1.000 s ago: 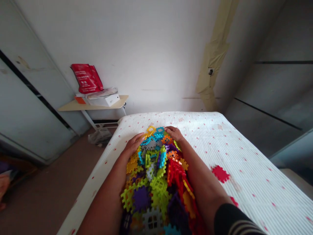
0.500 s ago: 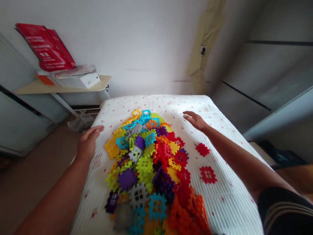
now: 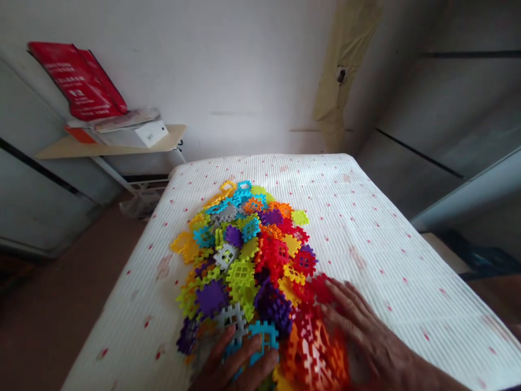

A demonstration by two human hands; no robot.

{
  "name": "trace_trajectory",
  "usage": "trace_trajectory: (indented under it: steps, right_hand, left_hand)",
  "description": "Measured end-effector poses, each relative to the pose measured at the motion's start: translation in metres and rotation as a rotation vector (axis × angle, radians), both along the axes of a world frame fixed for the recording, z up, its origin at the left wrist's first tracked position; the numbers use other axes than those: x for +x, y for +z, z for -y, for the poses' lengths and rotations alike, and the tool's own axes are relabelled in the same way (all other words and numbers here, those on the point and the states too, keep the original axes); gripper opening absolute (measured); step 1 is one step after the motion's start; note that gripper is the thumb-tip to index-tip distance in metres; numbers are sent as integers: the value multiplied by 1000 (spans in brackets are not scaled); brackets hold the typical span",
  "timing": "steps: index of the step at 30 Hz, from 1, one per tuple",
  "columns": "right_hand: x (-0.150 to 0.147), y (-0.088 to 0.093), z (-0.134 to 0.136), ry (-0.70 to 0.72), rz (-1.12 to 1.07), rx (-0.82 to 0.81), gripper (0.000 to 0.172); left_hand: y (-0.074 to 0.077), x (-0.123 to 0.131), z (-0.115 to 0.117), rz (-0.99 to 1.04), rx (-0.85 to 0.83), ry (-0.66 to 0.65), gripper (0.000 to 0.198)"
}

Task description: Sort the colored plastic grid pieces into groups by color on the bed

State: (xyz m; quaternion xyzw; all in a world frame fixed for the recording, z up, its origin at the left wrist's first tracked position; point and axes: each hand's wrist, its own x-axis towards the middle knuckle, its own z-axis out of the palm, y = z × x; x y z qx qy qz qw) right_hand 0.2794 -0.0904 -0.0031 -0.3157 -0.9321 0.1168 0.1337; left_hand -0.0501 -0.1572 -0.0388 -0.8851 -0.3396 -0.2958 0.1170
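Observation:
A heap of square interlocking plastic building pieces [image 3: 242,273] in many colours, some solid and some with window cut-outs, runs down the middle of the bed. My left hand [image 3: 240,364] rests with fingers spread over the near end of the heap, on a blue window piece [image 3: 266,334] and beside a grey window piece [image 3: 234,315]. At the heap's right edge, my right hand [image 3: 362,326] lies with fingers stretched out, against a red piece [image 3: 321,288] and next to orange pieces [image 3: 313,353]. Neither hand grips a piece.
The bed [image 3: 391,260] has a white ribbed cover with red spots. A small table [image 3: 171,138] at the far left carries a white box [image 3: 148,134] and a red bag [image 3: 77,81]. The wall stands behind, with grey cabinets [image 3: 443,119] to the right.
Both hands have come from the heap's sides to its near end. The two loose red pieces on the right no longer lie apart. A lime-green piece now sits at the heap's upper right.

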Motion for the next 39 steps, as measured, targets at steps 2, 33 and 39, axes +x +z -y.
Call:
trace_trajectory:
  steps: [2, 33, 39]
  right_hand:
    - [-9, -4, 4, 10, 12, 61, 92]
    - [-147, 40, -152, -54, -623, 17, 39]
    - [-176, 54, -196, -114, -629, -98, 46]
  left_hand:
    - [-12, 11, -6, -9, 31, -35, 17]
    - [84, 26, -125, 492, -364, 453, 50]
    - [92, -9, -165, 451, -368, 584, 51]
